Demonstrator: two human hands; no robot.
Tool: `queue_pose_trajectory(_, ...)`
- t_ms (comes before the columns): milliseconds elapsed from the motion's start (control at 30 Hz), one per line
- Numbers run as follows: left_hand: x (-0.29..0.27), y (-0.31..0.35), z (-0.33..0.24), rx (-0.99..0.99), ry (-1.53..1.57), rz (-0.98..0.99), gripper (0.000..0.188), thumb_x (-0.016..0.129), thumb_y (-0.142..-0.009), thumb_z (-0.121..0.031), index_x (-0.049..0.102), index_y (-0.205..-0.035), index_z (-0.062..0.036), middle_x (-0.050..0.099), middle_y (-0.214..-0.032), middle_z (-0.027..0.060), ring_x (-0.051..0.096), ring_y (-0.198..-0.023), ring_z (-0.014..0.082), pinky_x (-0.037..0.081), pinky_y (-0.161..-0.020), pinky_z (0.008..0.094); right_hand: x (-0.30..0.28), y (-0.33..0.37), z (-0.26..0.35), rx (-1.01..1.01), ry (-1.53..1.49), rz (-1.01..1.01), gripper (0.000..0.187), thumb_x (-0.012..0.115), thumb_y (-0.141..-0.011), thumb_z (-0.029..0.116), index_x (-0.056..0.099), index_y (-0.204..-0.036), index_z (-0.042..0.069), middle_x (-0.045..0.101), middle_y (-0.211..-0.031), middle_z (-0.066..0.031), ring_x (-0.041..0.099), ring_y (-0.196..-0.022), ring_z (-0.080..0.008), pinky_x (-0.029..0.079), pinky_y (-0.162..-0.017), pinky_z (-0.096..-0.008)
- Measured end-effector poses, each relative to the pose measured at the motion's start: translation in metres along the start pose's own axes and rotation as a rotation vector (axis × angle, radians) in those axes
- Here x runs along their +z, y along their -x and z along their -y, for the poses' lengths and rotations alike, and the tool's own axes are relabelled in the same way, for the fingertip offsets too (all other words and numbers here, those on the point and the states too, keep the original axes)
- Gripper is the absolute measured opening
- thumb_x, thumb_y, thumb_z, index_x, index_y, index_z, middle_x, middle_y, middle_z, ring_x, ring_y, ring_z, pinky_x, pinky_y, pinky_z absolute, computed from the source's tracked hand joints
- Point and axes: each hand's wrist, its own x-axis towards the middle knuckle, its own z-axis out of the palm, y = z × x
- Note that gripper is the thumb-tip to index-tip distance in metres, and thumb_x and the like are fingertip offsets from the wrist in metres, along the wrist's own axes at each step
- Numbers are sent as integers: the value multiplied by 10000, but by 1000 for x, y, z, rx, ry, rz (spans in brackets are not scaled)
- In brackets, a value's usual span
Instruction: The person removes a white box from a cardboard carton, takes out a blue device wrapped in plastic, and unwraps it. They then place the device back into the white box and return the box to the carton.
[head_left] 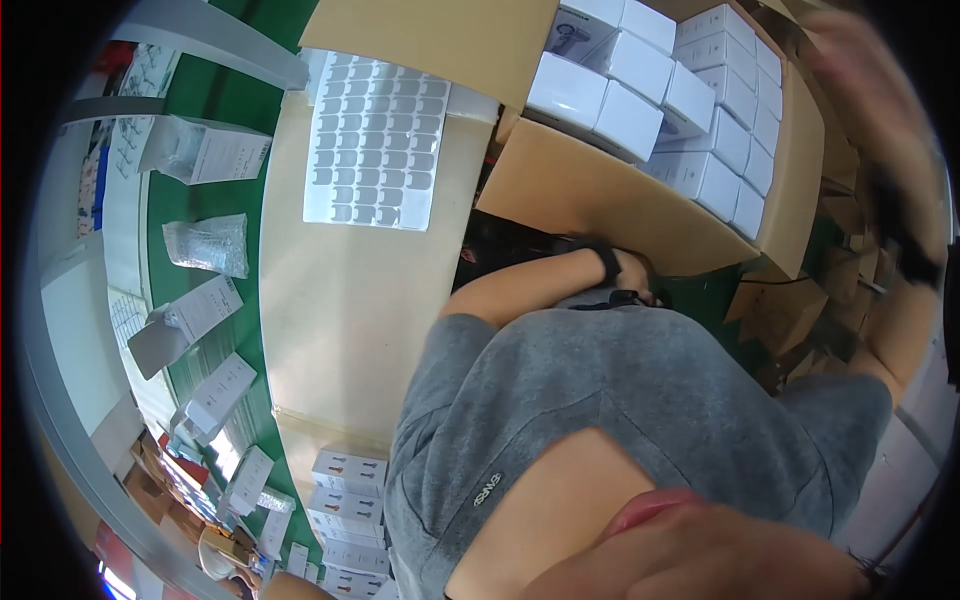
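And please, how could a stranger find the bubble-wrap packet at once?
Start at the beige table. Along its left side runs a green strip; the packet lies on it, between two white boxes. Unlike them, it is shiny, see-through plastic without cardboard.

A grey short-sleeved shirt (660, 360) is worn, with a front seam (603, 405) and a small dark lettered tag (487, 490) near its neckline (600, 430), plus a black left wristband (606, 263) and a blurred dark right wristband (917, 267)

Packing workshop: big carton (590, 195) of white boxes (630, 65), sticker sheet (375, 145) on bench (325, 310).
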Motion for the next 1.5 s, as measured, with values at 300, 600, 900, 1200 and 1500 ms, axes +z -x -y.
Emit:
queue_pose_trajectory(300, -67, 163, -99, -166, 300, -661, 244, 458, -878, -139, 547, -1076, -29, 593, -983, 131, 575, -890, 227, 447, -778, 322, 109, -50, -120, -147, 822, 67, 504, 597, -744, 191, 423, -1171, -12, 498, -972, -168, 513, -864, -324, 441, -771, -373)
queue_pose_trajectory(600, -80, 220, -105, -326, 563, -1434, 226, 429, -904, -117, 526, -1061, 13, 591, -953, 93, 557, -890, 159, 428, -815, 277, 113, -77, -107, -87, 891, 180, 718, 685, -666, 309, 361, -1216, -19, 499, -1008, -193, 526, -902, -329, 451, -757, -390)
queue_pose_trajectory(900, -114, 196, -103, -308, 314, -1304, 204, 456, -895, -116, 546, -1017, 21, 590, -922, 96, 560, -892, 165, 440, -800, 268, 107, -87, -124, -21, 637, 83, 700, 689, -601, 363, 444, -1136, -16, 551, -944, -198, 537, -869, -365, 444, -736, -407)
queue_pose_trajectory(1200, -170, 225, -145, 18, -38, -1028, 758, 730, -668, -333, 365, -1244, -3, 406, -1240, 126, 401, -1146, 225, 328, -948, 351, 56, -42, 40, -941, 393, 100, 617, 681, -518, 198, 498, -1073, 0, 516, -993, -154, 514, -915, -330, 446, -744, -370)
queue_pose_trajectory(1500, -94, 290, -133, -240, 639, -1197, 1051, 814, -517, -297, 207, -1319, 9, 375, -1245, 129, 380, -1157, 235, 306, -966, 351, 130, -109, 71, -1328, 91, 379, 591, 672, -592, 166, 464, -1119, -1, 469, -1099, -179, 465, -1049, -340, 410, -837, -419)
